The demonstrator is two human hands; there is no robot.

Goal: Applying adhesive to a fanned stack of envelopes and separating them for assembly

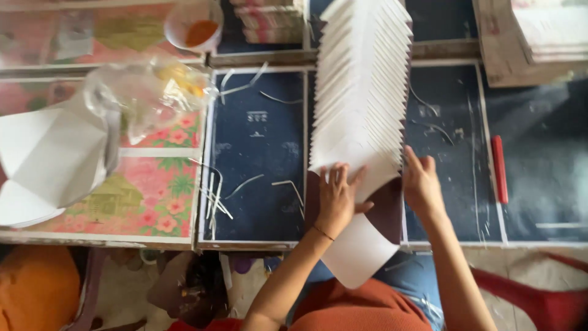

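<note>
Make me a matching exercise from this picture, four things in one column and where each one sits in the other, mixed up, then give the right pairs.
Things:
1. left hand
2. right hand
3. red stick
4. bowl of orange powder

Places:
A. top of the view, left of centre
B. flat on the near end of the fanned white sheets
C. at the sheets' right edge
D. on the dark board, far right

Pairs: 1-B, 2-C, 3-D, 4-A

- A tabletop (257, 153) of dark blue and floral panels is carrying the work.
- A fanned row of white paper sheets (361, 92) is lying across it.
- Thin paper strips (214, 196) are lying scattered.
- A red pen (499, 168) is resting at the right.
</note>
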